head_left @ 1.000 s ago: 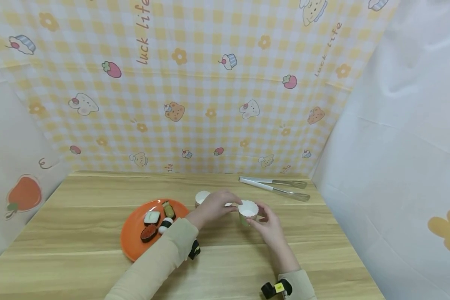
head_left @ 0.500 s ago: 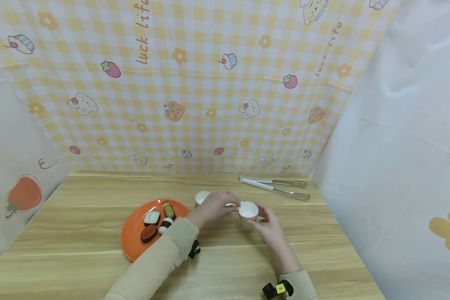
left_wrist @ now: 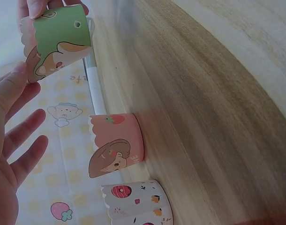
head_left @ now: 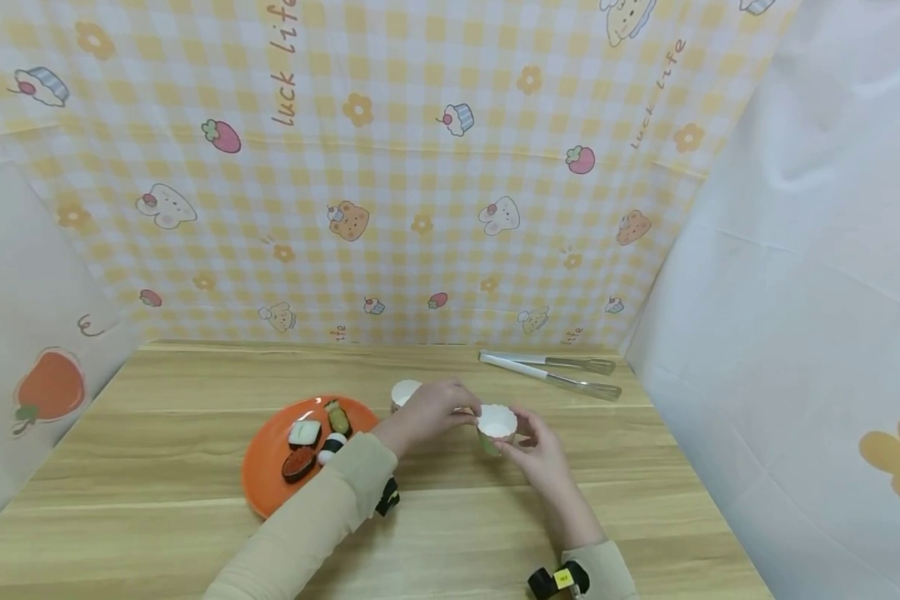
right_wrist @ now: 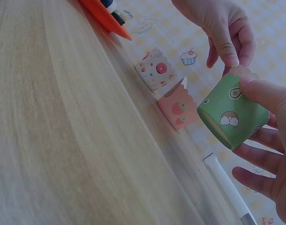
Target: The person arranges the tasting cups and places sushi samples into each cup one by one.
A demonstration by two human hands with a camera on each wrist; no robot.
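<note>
- The green paper cup [right_wrist: 229, 108] is between the two hands, raised off the surface [head_left: 457, 525]; in the right wrist view it tilts and shows its recessed base
- Its mouth faces up toward the head camera, with the white inside and scalloped rim in view
- The right hand [head_left: 536, 437] has its grip on the green paper cup from the right, thumb on one wall and fingers round the other side
- The left hand [head_left: 433, 408] has a narrow grip, pinching the rim of that same cup, its other fingers spread
- The pink paper cup [left_wrist: 117, 145] stands upright on the surface, mostly hidden by the left hand in the head view, so its contents cannot be told
- The white patterned cup [left_wrist: 138, 204] stands upright just beside the pink paper cup, on the side toward the plate; the visible part of its inside is white
- The orange plate [head_left: 258, 475] holds a red-topped piece [head_left: 298, 464], a white-topped piece [head_left: 305, 432], a black-banded white piece [head_left: 333, 447] and a yellow-green piece [head_left: 338, 417], all sushi-like; the left sleeve [head_left: 330, 508] covers part of the plate
- The tongs [head_left: 513, 367] lie spread at the back right of the surface, well apart from the plate
</note>
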